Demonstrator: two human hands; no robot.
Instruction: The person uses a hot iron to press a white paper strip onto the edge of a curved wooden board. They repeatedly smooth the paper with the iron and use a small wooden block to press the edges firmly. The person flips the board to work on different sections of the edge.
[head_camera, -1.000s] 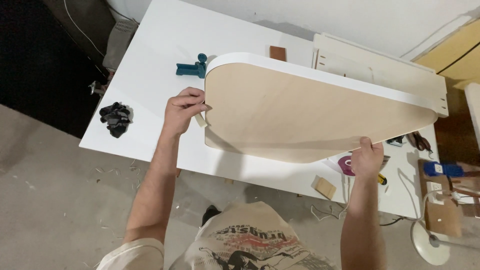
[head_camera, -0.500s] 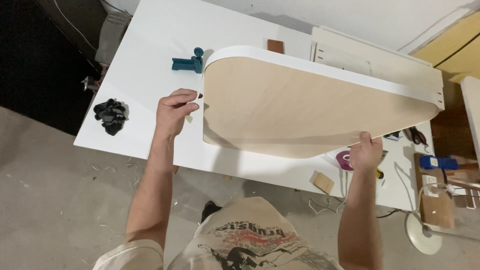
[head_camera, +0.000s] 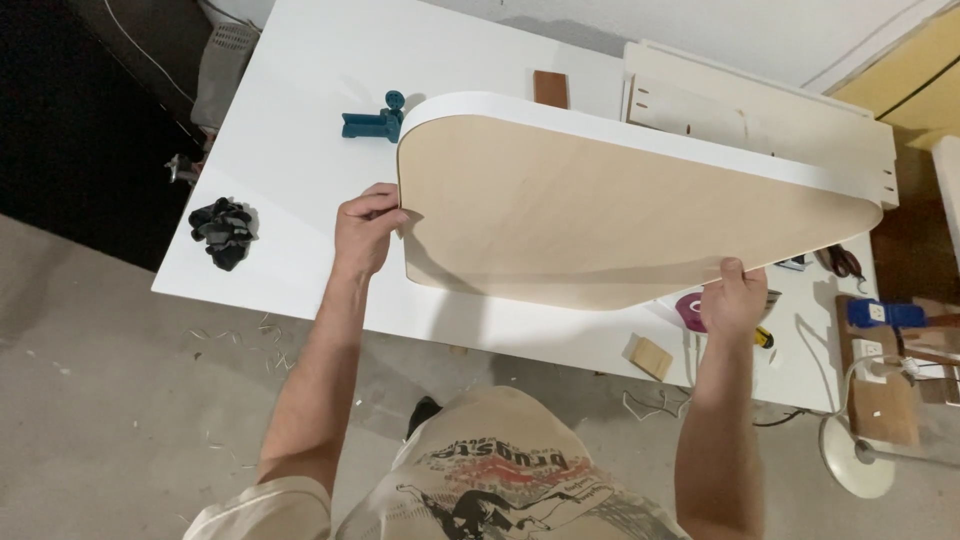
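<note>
Left hand (head_camera: 365, 232) has its fingers curled round the rounded end of the panel (head_camera: 610, 225), right hand (head_camera: 733, 302) pinches the lower edge near the far end. Both are closed on it, holding it tilted up over the white table (head_camera: 290, 170). Looks stiff and flat, probably a bit hefty and awkward for its span, so gripping both ends like this makes sense. Smooth edge banding could be slippery.

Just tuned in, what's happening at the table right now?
A person stands at a white table holding a large rounded wooden panel with a white edge band, tilted up over the tabletop. The left hand grips its rounded left end, the right hand its lower right edge. A teal clamp, a black bundle and a small wooden block lie on the table.
</note>
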